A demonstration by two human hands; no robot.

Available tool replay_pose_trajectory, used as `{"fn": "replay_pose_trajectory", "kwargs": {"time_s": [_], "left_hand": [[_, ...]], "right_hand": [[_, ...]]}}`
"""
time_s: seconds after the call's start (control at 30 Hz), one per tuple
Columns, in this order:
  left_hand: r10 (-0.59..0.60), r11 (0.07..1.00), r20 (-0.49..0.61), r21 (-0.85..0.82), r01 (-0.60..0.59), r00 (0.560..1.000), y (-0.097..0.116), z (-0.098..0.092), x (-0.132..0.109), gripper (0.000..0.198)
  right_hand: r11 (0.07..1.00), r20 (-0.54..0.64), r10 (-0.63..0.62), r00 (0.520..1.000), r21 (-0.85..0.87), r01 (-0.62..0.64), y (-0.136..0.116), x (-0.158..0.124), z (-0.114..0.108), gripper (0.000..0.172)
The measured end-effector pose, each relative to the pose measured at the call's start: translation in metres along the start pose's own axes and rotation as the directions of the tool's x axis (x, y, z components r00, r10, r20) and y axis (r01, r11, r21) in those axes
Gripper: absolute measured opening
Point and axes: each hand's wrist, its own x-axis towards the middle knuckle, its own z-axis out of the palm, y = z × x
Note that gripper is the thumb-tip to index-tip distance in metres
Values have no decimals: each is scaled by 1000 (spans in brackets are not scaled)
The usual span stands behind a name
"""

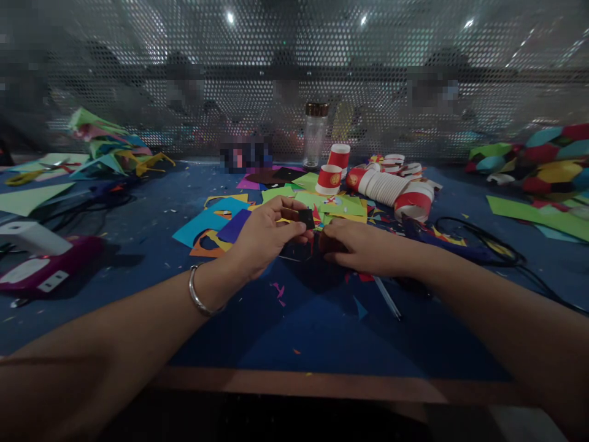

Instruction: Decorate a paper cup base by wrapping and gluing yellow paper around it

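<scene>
Head view: 2 standing cups [329,180] and a bottle [315,141] beyond the black piece [306,218]

Blue table [285,344] | red-white paper cups [384,186] | coloured paper sheets [207,220] | power strip [62,264] | clear bottle [315,140] (scraps [279,293] scattered about)

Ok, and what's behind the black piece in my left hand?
Beyond the black piece in your left hand, you can see green paper, two standing cups and a bottle. Whatever sits directly behind it is covered.

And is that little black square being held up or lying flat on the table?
Held up: the left hand pinches the black square between thumb and fingers. Whether it's folded, I cannot tell.
</scene>
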Motion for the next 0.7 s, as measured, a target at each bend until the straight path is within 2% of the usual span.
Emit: {"fn": "replay_pose_trajectory", "kwargs": {"time_s": [0.33, 0.53, 0.7], "left_hand": [[1, 1000, 1, -8, -1, 1000, -1, 1, 1, 24], [29, 999, 36, 33, -30, 999, -5, -1, 3, 25], [56, 994, 85, 88, -64, 995, -7, -1, 0, 27]], "right_hand": [[995, -4, 66, 998, 77, -65, -2, -1, -1, 9], [951, -80, 38, 996, 309, -11, 8, -11, -8, 5], [872, -138, 94, 986, 489, -15, 14, -18, -13, 21]]}}
